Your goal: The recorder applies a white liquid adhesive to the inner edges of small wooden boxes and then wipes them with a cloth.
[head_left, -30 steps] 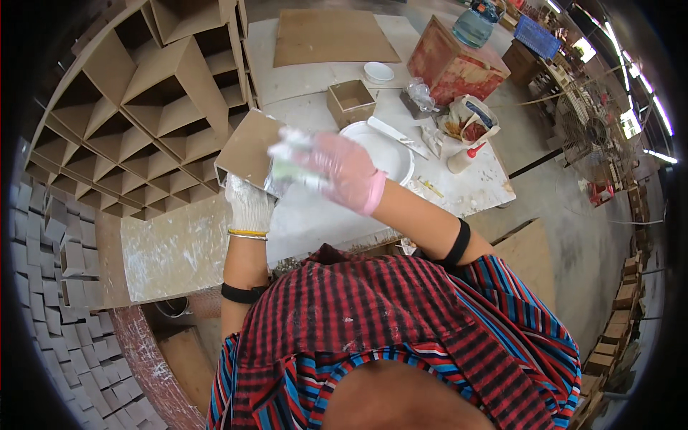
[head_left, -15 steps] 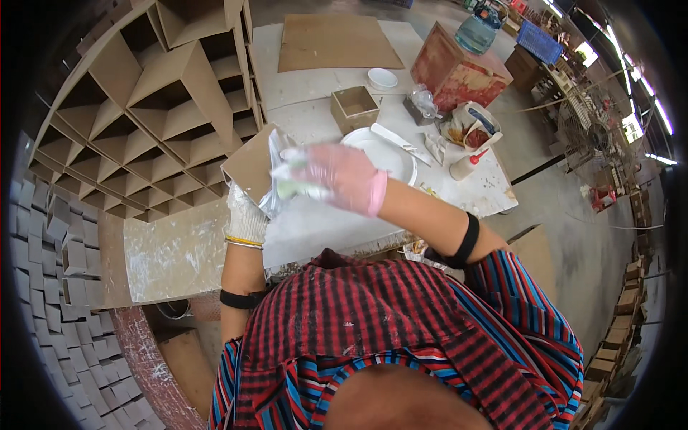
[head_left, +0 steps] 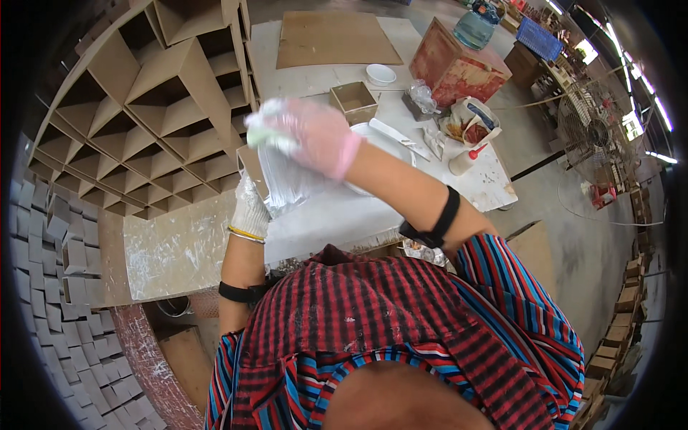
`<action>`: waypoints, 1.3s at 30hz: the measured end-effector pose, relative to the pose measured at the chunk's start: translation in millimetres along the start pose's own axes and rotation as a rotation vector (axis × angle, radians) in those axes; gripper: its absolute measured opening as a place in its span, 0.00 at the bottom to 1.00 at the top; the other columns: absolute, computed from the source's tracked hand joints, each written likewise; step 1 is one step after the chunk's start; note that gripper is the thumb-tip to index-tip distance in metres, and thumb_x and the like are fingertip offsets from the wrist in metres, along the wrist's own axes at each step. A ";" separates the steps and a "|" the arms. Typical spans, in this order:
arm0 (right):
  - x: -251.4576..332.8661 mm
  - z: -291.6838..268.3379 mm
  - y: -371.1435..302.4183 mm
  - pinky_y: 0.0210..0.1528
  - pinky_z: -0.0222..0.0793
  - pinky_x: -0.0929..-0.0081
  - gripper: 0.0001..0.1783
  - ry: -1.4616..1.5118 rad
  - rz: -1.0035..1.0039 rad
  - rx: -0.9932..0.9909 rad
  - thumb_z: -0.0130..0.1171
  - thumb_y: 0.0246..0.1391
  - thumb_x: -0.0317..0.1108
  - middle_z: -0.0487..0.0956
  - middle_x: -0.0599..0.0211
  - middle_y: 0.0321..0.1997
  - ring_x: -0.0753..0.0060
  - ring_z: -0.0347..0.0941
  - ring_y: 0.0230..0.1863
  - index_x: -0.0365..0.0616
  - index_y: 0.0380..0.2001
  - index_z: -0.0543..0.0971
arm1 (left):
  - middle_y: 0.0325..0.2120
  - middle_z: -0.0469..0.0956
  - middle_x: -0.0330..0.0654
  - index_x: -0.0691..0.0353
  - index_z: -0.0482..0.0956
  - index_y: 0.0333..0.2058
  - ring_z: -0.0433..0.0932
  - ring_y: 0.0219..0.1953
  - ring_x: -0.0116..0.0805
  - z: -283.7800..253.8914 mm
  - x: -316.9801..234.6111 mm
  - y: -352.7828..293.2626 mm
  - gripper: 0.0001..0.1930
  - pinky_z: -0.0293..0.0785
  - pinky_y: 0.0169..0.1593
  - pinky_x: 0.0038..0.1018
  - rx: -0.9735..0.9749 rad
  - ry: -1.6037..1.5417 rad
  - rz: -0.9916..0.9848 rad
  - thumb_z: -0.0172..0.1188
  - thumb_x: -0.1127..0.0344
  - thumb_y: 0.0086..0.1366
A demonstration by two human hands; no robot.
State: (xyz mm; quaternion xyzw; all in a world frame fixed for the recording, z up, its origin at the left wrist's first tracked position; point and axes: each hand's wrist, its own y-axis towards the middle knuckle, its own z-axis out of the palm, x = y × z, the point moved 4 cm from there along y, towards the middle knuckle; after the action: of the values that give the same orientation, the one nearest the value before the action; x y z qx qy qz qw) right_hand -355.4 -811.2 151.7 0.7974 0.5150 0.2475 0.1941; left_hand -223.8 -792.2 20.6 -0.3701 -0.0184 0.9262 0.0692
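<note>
My left hand (head_left: 250, 209), in a whitish knit glove, grips a small cardboard box (head_left: 287, 179) above the table. The side of the box toward my right hand is streaked with wet white coating; its brown cardboard shows by the left hand, whose fingers are partly hidden. In a pink glove under clear plastic, my right hand (head_left: 320, 136) closes on a pale green and white pad (head_left: 269, 135) at the far edge of that coated side. Motion blurs the pad, so its exact kind is unclear. Partly behind my right wrist lies a round white tray (head_left: 410, 168).
A cardboard compartment rack (head_left: 165, 107) rises at the left. On the table are an open cardboard box (head_left: 355, 102), a white bowl (head_left: 381, 74), a flat blade (head_left: 394, 135), a red-tipped bottle (head_left: 464, 160) and a bag (head_left: 473, 122). A reddish crate (head_left: 459, 68) bears a water jug (head_left: 476, 30).
My right hand has swept the pad up and left, toward the far edge of the cardboard box. The box has turned, showing more of its white-coated side. My left hand keeps its hold.
</note>
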 end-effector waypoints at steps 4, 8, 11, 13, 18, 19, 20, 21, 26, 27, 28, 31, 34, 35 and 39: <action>8.5 4.3 -4.5 0.51 0.67 0.67 0.20 -0.059 -0.082 -0.120 0.54 0.50 0.39 0.71 0.69 0.52 0.61 0.68 0.53 0.63 0.49 0.73 | 0.46 0.71 0.46 0.64 0.65 0.52 0.74 0.43 0.40 7.0 -1.9 -8.4 0.20 0.75 0.45 0.33 -0.091 -0.079 -0.028 0.42 0.58 0.67; 52.9 11.4 -11.2 0.50 0.67 0.65 0.18 -0.132 -0.127 0.161 0.50 0.54 0.44 0.73 0.62 0.49 0.56 0.67 0.53 0.63 0.50 0.72 | 0.46 0.72 0.45 0.64 0.65 0.52 0.75 0.42 0.40 -0.3 -4.4 -4.7 0.20 0.75 0.44 0.33 -0.052 -0.048 -0.033 0.43 0.57 0.67; 19.9 8.0 14.8 0.51 0.65 0.67 0.18 0.081 0.026 0.055 0.50 0.54 0.42 0.72 0.66 0.50 0.60 0.68 0.52 0.62 0.49 0.72 | 0.45 0.72 0.45 0.64 0.66 0.51 0.75 0.42 0.39 8.6 -1.7 -5.5 0.20 0.75 0.44 0.33 -0.072 -0.043 -0.060 0.43 0.57 0.66; 0.6 3.7 35.1 0.54 0.64 0.68 0.18 0.253 0.249 0.206 0.49 0.54 0.40 0.70 0.72 0.56 0.63 0.68 0.51 0.63 0.49 0.73 | 0.45 0.72 0.45 0.64 0.66 0.51 0.75 0.42 0.39 8.9 7.6 -4.5 0.20 0.75 0.43 0.33 -0.087 -0.084 -0.078 0.44 0.57 0.66; 30.1 7.0 2.3 0.55 0.64 0.68 0.22 0.041 -0.290 -0.024 0.53 0.51 0.34 0.70 0.72 0.55 0.66 0.64 0.56 0.65 0.51 0.72 | 0.44 0.73 0.45 0.64 0.67 0.51 0.75 0.41 0.39 6.8 -3.2 -8.8 0.20 0.76 0.43 0.32 -0.052 -0.060 -0.083 0.45 0.57 0.66; 55.6 2.6 -8.2 0.55 0.64 0.67 0.23 0.055 -0.328 0.027 0.53 0.51 0.34 0.69 0.71 0.56 0.66 0.64 0.57 0.66 0.52 0.71 | 0.44 0.73 0.45 0.64 0.67 0.50 0.75 0.41 0.39 2.9 -10.7 -18.0 0.20 0.76 0.42 0.32 -0.070 -0.058 -0.068 0.45 0.57 0.66; 64.7 1.2 -19.4 0.55 0.64 0.66 0.24 0.031 -0.334 0.089 0.54 0.51 0.34 0.69 0.71 0.56 0.66 0.63 0.58 0.67 0.53 0.70 | 0.43 0.73 0.45 0.64 0.67 0.50 0.75 0.41 0.39 1.4 -7.5 -14.6 0.20 0.76 0.42 0.32 -0.049 -0.061 -0.080 0.45 0.57 0.66; 60.8 7.9 -21.9 0.55 0.64 0.66 0.24 0.030 -0.311 0.156 0.53 0.51 0.35 0.68 0.70 0.57 0.66 0.63 0.58 0.68 0.54 0.69 | 0.43 0.73 0.45 0.64 0.67 0.50 0.76 0.41 0.38 -1.0 -2.7 -9.4 0.20 0.76 0.42 0.32 -0.031 -0.070 -0.089 0.45 0.57 0.66; 36.1 18.1 2.1 0.55 0.64 0.66 0.23 0.057 -0.186 0.094 0.52 0.53 0.39 0.67 0.68 0.58 0.65 0.65 0.56 0.67 0.54 0.68 | 0.42 0.74 0.45 0.64 0.68 0.50 0.76 0.40 0.38 -2.7 -2.3 -14.5 0.20 0.76 0.41 0.31 -0.081 -0.053 -0.102 0.46 0.57 0.66; 24.8 15.2 9.5 0.53 0.65 0.66 0.23 0.085 -0.189 0.013 0.51 0.54 0.39 0.67 0.67 0.58 0.63 0.66 0.55 0.64 0.55 0.68 | 0.42 0.74 0.44 0.64 0.68 0.50 0.76 0.40 0.38 -1.1 -2.1 -15.9 0.20 0.76 0.41 0.31 -0.093 -0.049 -0.108 0.46 0.56 0.66; 20.9 16.7 9.6 0.53 0.65 0.66 0.23 0.105 -0.198 0.024 0.50 0.55 0.40 0.67 0.66 0.58 0.62 0.66 0.55 0.63 0.55 0.68 | 0.42 0.74 0.44 0.64 0.68 0.49 0.76 0.40 0.38 -1.3 -1.5 -15.8 0.19 0.76 0.41 0.31 -0.101 -0.051 -0.111 0.47 0.56 0.66; 34.7 12.0 -5.6 0.52 0.66 0.66 0.23 -0.033 -0.356 0.017 0.50 0.55 0.38 0.67 0.63 0.57 0.59 0.65 0.55 0.60 0.56 0.67 | 0.41 0.75 0.44 0.63 0.69 0.49 0.76 0.39 0.37 -5.1 3.9 -17.4 0.19 0.77 0.41 0.31 -0.112 -0.062 -0.128 0.47 0.56 0.65; 54.8 24.8 -13.5 0.53 0.65 0.63 0.21 0.051 -0.308 0.239 0.52 0.54 0.39 0.71 0.64 0.53 0.59 0.67 0.53 0.64 0.53 0.69 | 0.41 0.75 0.44 0.63 0.69 0.49 0.76 0.39 0.37 -9.8 -1.8 -20.7 0.19 0.77 0.40 0.31 -0.152 -0.065 -0.125 0.48 0.56 0.65; 51.5 24.9 -17.1 0.54 0.64 0.62 0.21 0.129 -0.383 0.125 0.52 0.54 0.38 0.71 0.64 0.52 0.59 0.67 0.53 0.65 0.52 0.70 | 0.41 0.75 0.44 0.63 0.70 0.49 0.77 0.39 0.37 -11.3 2.7 -18.7 0.19 0.77 0.40 0.31 -0.163 -0.073 -0.136 0.48 0.56 0.65; -0.4 14.6 18.2 0.53 0.65 0.63 0.19 0.146 -0.122 -0.040 0.52 0.54 0.39 0.72 0.66 0.51 0.60 0.68 0.52 0.64 0.51 0.71 | 0.40 0.76 0.44 0.63 0.70 0.48 0.77 0.38 0.37 -6.0 5.9 -23.8 0.19 0.77 0.40 0.30 -0.244 -0.051 -0.158 0.49 0.56 0.65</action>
State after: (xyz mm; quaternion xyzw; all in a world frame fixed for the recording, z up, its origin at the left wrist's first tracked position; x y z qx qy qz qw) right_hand -333.7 -819.6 150.2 0.7403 0.5703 0.3031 0.1866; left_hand -221.1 -767.9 14.3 -0.3493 -0.1615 0.9180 0.0962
